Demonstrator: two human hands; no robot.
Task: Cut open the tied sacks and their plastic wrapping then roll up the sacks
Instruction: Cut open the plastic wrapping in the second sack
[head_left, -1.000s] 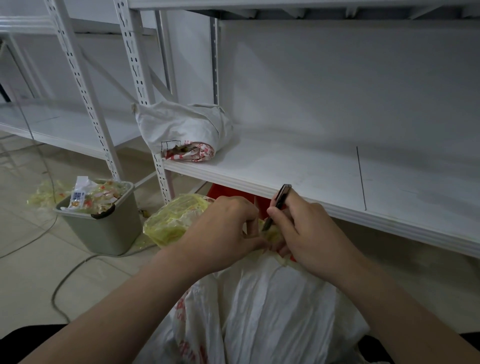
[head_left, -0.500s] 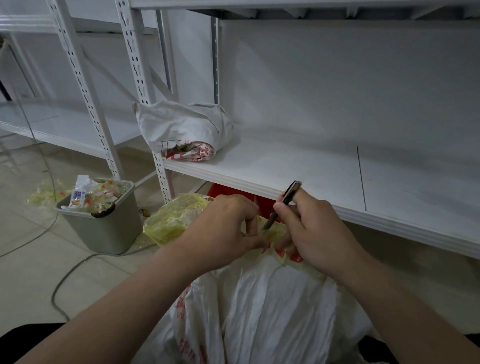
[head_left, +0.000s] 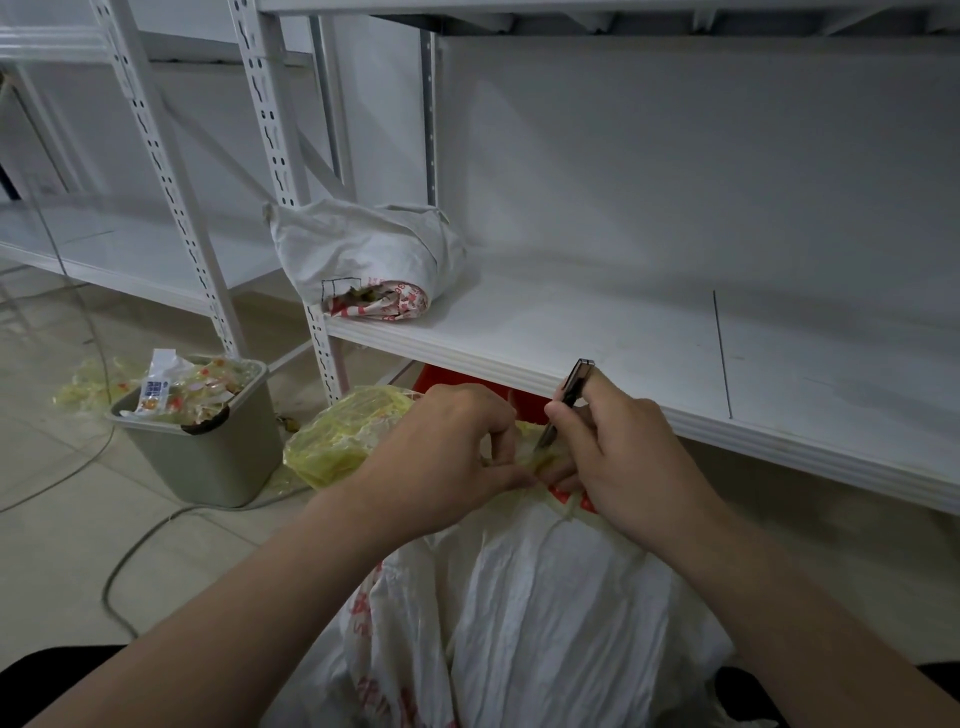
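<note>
A white sack with red print (head_left: 545, 613) stands in front of me, its neck gathered at the top with yellowish plastic wrapping (head_left: 535, 457). My left hand (head_left: 441, 452) pinches the gathered neck from the left. My right hand (head_left: 618, 457) grips a dark utility knife (head_left: 569, 395), blade end pointing down into the tied neck between the hands. A rolled-up white sack (head_left: 363, 260) lies on the shelf (head_left: 597, 353) behind.
A grey bin (head_left: 208, 457) stuffed with plastic scraps stands on the floor at left. A crumpled yellow plastic bundle (head_left: 343, 436) lies beside it. A cable (head_left: 130, 551) runs over the tiled floor. Something red (head_left: 441, 376) sits under the shelf. White rack uprights (head_left: 280, 156) rise behind.
The knife in my right hand has tilted and risen slightly at the sack's neck. My left hand keeps its pinch in about the same place.
</note>
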